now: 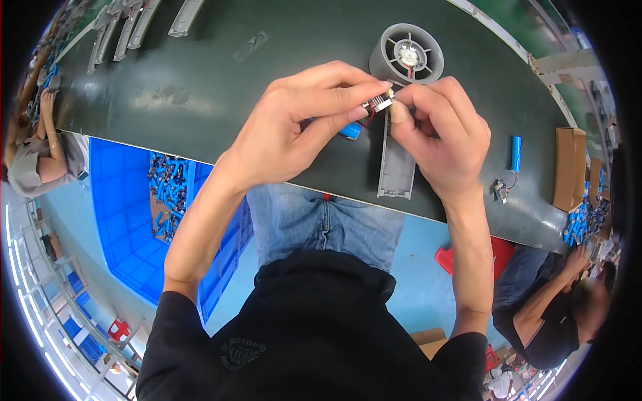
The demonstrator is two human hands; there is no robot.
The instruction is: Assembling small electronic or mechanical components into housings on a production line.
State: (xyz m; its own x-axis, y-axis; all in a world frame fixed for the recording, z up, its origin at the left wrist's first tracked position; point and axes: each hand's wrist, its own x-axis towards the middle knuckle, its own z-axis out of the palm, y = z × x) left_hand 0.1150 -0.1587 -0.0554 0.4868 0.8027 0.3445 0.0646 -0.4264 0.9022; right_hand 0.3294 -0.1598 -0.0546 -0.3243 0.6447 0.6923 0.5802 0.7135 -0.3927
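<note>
Above the table, my left hand (294,113) pinches a small circuit board (381,103) between thumb and fingertips. My right hand (447,130) is closed in a pinch at the board's other end; its fingertips hide what they grip. A blue cylindrical battery (350,131) with a red wire shows just below my left fingers. Under and between my hands lies a grey open handle shell (397,175). Its round grey fan housing (382,65), with spokes and a motor hub, points away from me. My right hand covers part of the shell.
At right on the dark green table (200,87) lie another blue battery (515,154) wired to a board (501,192), and a cardboard box (568,170). Several grey shells (137,27) lie far left. A blue crate (120,200) of batteries stands below left. Co-workers sit on both sides.
</note>
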